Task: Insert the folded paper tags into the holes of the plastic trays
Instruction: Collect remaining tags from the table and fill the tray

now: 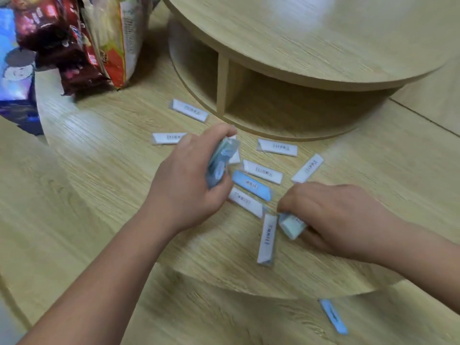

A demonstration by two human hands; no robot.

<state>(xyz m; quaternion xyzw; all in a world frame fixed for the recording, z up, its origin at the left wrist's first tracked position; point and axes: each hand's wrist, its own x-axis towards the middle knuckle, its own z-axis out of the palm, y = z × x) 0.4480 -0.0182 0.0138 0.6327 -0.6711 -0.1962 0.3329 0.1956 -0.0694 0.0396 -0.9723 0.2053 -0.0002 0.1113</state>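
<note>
Tags of folded paper (262,171) lie scattered on the low round tabletop (112,125), but nearest to us one blue tag (333,316) lies alone on the floor (224,324) below the tabletop's rim. Next we see our right hand (341,217) low over the wood, its fingers curled and pinching a pale green tag (291,226), just beside a white tag (267,239) that points toward us. Our left hand (189,180) is a little farther in, thumb and fingers closed round a blue bundle (221,163); it is too blurred for us to tell paper from plastic. Between the hands lie a second blue tag (251,185) and more white ones with printed lettering. Beyond them stands a raised round shelf (298,46) with an open compartment under it, and at far left we see snack bags (74,41) and a blue box (15,90).
</note>
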